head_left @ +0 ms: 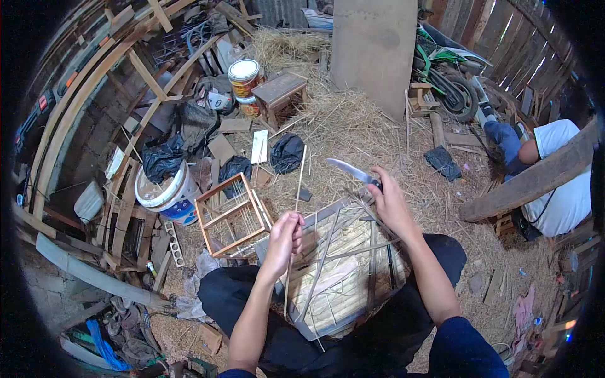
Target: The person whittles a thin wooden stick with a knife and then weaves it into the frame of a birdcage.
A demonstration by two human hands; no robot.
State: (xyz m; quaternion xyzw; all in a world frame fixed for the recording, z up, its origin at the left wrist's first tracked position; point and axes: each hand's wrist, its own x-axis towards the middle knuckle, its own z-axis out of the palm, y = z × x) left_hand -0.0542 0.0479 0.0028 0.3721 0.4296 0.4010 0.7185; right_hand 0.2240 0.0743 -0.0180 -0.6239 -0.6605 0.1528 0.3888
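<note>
Left hand (285, 238) clasps stick (300, 179) upright, clear of lap frame (343, 280); right hand (391, 203) grips knife (350, 170), blade safely outward.

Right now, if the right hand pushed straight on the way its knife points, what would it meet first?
Probably the top of the stick in the left hand; beyond, a black bag. Depth is unclear.

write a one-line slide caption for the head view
Left hand grips a thin stick, right hand a knife, above a slatted panel on the lap.
</note>
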